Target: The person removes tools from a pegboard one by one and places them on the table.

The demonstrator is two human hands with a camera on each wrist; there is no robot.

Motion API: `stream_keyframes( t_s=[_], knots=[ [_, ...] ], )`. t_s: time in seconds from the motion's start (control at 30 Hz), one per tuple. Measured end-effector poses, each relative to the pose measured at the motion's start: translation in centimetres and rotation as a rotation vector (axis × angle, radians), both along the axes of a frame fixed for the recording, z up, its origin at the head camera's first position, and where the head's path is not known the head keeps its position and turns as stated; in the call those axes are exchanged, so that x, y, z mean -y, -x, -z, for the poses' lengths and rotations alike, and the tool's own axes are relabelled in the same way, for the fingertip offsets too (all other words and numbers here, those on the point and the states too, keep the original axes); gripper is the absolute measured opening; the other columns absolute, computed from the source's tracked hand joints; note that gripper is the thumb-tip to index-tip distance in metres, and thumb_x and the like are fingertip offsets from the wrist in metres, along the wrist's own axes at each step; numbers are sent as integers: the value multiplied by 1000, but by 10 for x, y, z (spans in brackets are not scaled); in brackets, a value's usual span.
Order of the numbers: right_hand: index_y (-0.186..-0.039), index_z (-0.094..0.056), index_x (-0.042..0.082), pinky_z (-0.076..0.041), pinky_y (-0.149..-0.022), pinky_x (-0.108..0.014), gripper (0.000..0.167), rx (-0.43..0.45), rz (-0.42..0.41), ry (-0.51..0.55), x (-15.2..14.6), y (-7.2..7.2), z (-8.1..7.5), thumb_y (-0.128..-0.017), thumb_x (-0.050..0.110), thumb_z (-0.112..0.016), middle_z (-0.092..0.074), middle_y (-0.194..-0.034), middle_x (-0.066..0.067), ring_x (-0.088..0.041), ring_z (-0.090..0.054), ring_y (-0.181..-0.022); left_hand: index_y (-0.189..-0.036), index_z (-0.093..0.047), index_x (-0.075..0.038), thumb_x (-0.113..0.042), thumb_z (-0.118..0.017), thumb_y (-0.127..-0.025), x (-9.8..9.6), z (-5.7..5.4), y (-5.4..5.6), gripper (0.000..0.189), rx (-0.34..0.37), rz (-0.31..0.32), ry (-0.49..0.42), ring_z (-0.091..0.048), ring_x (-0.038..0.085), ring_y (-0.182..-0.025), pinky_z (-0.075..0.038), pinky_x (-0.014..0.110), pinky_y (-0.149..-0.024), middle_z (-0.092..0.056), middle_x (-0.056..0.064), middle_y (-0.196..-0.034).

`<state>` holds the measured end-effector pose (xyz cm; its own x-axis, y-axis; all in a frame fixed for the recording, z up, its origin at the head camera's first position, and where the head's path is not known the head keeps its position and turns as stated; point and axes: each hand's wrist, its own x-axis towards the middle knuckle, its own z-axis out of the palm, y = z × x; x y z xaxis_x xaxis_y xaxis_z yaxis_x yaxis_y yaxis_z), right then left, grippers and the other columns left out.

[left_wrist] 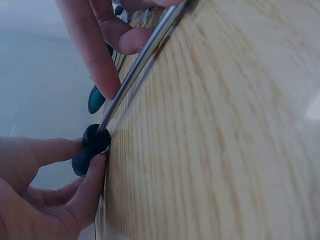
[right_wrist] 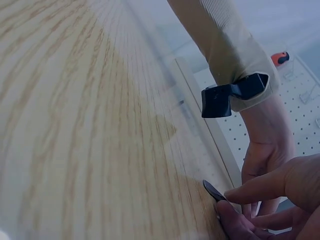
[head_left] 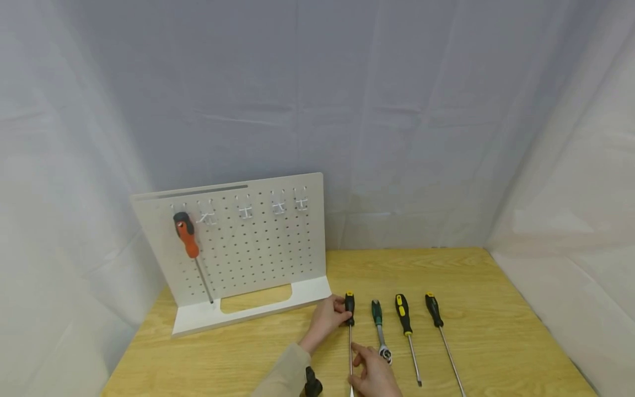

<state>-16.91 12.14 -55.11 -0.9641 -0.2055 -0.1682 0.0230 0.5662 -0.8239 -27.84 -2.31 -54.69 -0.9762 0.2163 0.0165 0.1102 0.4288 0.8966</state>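
Note:
A black screwdriver (head_left: 349, 310) with a yellow-marked handle end lies along the wooden table, its flat tip toward me. My left hand (head_left: 328, 318) pinches its handle between thumb and fingers; the left wrist view shows this grip on the dark handle (left_wrist: 91, 150) from the side. Lower down, my right hand (head_left: 373, 374) has thumb and fingers at the metal shaft. In the right wrist view that hand (right_wrist: 285, 195) pinches the blade near its flat tip (right_wrist: 212, 190). Right of it lie a green-handled ratchet (head_left: 377, 313) and two more black-and-yellow screwdrivers, one nearer (head_left: 403, 313), one farther right (head_left: 434, 310).
At the left back stands a white pegboard (head_left: 258, 242) with several clear hooks along its top. From the leftmost hook hangs an orange-and-black screwdriver (head_left: 187, 237). Pale curtains (head_left: 397, 138) enclose the wooden table (head_left: 471, 275) behind and at both sides.

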Motion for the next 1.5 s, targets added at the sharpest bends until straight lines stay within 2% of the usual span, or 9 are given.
stream_keyframes(
  t_s=[0.23, 0.43, 0.67, 0.9, 1.03, 1.2, 1.4, 1.5],
  knots=[
    [-139, -53, -7, -39, -52, -20, 55, -22, 6, 44, -2, -2, 3, -90, 11, -72, -56, -96, -1, -9, -49, -64, -118, -63, 10, -4, -77, -88, 6, -2, 0, 36, 15, 8, 8, -67, 18, -76, -60, 26, -63, -70, 11, -90],
    [-129, -62, 0, -43, -54, -21, 39, -96, 21, 106, 1, -4, 2, -93, 10, -70, -59, -94, 0, -6, -50, -65, -122, -63, 9, -7, -75, -90, 14, -4, -2, 37, 12, 24, -15, -67, 17, -74, -57, 26, -60, -71, 12, -94],
    [-120, -68, 4, -45, -57, -21, 25, -159, 55, 153, 5, -1, -1, -95, 7, -67, -64, -92, -1, -5, -53, -66, -118, -65, 9, -6, -66, -97, 23, -6, -3, 26, -21, 62, -135, -72, 31, -81, -63, 35, -68, -71, 18, -99],
    [-121, -69, 7, -52, -66, -22, 23, -141, 54, 209, 11, 5, -3, -98, 11, -66, -66, -97, -4, -11, -61, -79, -119, -65, 10, -3, -58, -102, 36, -8, -4, 23, -76, 91, -248, -71, 40, -90, -64, 40, -76, -70, 25, -103],
    [-123, -68, 5, -56, -70, -23, 26, -125, 51, 285, 17, 9, -5, -99, 13, -66, -69, -102, -7, -17, -66, -87, -121, -63, 12, -5, -56, -104, 45, -13, -5, 25, -98, 96, -296, -70, 43, -95, -63, 43, -81, -70, 28, -107],
    [-126, -66, 0, -61, -71, -28, 30, -126, 21, 405, 29, 17, -12, -100, 15, -65, -70, -108, -18, -29, -69, -93, -123, -63, 10, -10, -57, -104, 62, -24, -3, 29, -105, 50, -305, -70, 41, -99, -63, 36, -83, -70, 27, -113],
    [-128, -64, -4, -63, -80, -39, 31, -175, -16, 481, 49, 28, -19, -100, 9, -64, -69, -117, -24, -39, -69, -103, -126, -63, 8, -14, -60, -103, 87, -37, 2, 32, -149, -46, -245, -70, 36, -103, -62, 32, -84, -69, 24, -119],
    [-131, -62, -5, -63, -81, -36, 33, -183, -32, 484, 58, 33, -21, -100, 7, -62, -68, -121, -25, -40, -67, -107, -127, -64, 6, -13, -61, -102, 100, -43, 3, 31, -172, -97, -224, -70, 35, -105, -62, 32, -86, -69, 23, -121]
  ],
)
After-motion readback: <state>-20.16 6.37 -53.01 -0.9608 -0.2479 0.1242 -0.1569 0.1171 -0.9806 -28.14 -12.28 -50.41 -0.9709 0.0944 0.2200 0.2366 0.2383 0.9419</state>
